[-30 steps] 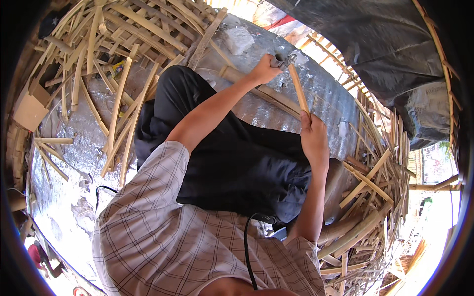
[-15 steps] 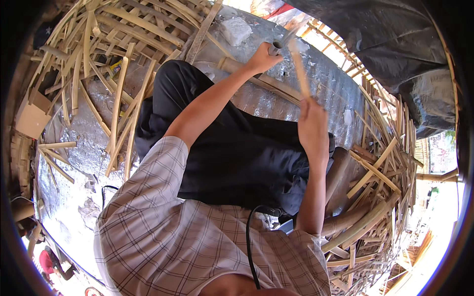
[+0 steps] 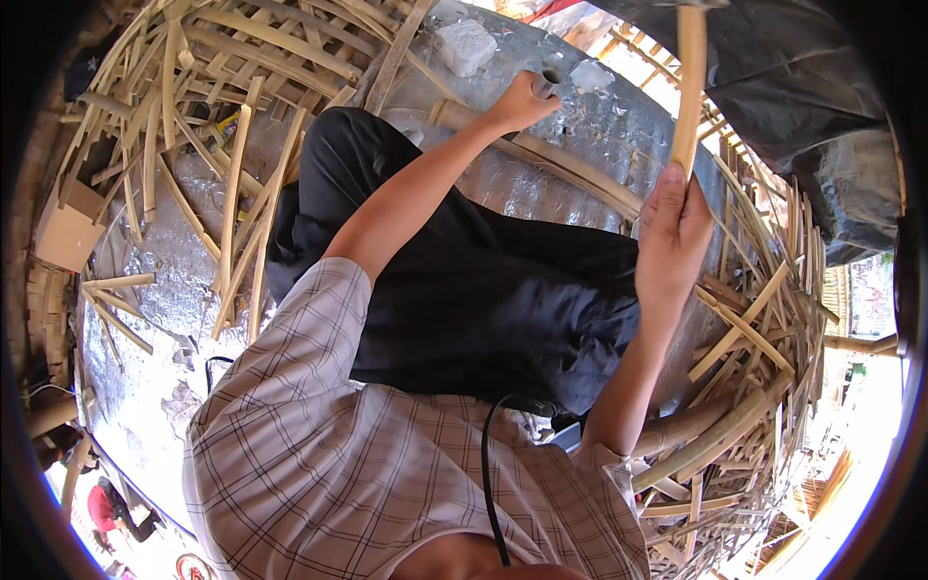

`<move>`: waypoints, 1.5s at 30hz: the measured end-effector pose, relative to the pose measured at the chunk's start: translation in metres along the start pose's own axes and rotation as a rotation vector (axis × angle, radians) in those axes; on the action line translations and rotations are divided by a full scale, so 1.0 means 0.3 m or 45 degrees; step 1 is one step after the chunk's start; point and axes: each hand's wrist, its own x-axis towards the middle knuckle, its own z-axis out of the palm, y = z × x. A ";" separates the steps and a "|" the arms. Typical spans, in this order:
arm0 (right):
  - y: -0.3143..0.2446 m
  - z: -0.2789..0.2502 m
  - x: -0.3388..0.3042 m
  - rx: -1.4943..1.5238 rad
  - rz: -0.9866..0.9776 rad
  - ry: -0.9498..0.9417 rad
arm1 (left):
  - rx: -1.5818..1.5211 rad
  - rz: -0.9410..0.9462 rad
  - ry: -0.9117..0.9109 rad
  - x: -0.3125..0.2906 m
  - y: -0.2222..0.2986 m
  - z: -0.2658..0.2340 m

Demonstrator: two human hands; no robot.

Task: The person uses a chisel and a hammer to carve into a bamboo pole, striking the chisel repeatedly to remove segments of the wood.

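My left hand [image 3: 520,102], arm stretched forward, is closed round a short grey tube [image 3: 545,89] whose hollow end faces up. It is above the dusty grey ground sheet [image 3: 454,140], close to a thick bamboo pole [image 3: 580,184] that lies crosswise. To the right, my right hand [image 3: 675,227] is raised and grips the lower end of a hammer's pale wooden handle [image 3: 690,97]. The handle points up and away from me, and the hammer's head is mostly cut off by the upper edge. Tool and tube are well apart. The tube's lower part is hidden.
Split bamboo strips [image 3: 271,48] are heaped at the far left, with more [image 3: 749,329] on my right. A whitish block [image 3: 464,48] sits beyond my left hand. Black sheeting [image 3: 793,97] hangs at the far right. A cardboard piece [image 3: 68,227] stands at the left.
My right hand has swung the hammer up and to the right, away from the tube. My left hand keeps hold of the tube, which has tipped slightly.
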 end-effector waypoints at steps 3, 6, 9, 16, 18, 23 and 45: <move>0.094 0.118 -0.022 -0.150 -0.087 0.055 | 0.007 -0.064 -0.014 0.004 0.013 0.000; 0.214 0.157 -0.022 -0.451 -0.242 -0.101 | 0.154 -0.050 -0.027 -0.035 0.071 0.038; 0.203 0.130 -0.002 -0.415 -0.079 -0.272 | 0.178 0.057 0.028 -0.031 0.056 0.026; 0.020 -0.020 0.023 0.214 0.124 -0.096 | 0.130 -0.107 -0.099 -0.021 0.052 0.010; 0.050 0.050 0.010 0.193 0.045 0.027 | 0.089 -0.157 -0.071 -0.020 0.052 0.018; 0.249 0.188 -0.052 -0.291 -0.242 -0.181 | 0.182 -0.033 -0.136 -0.004 0.043 0.015; 0.319 0.244 -0.116 -0.184 0.112 -0.273 | 0.174 -0.058 -0.130 -0.047 0.071 0.045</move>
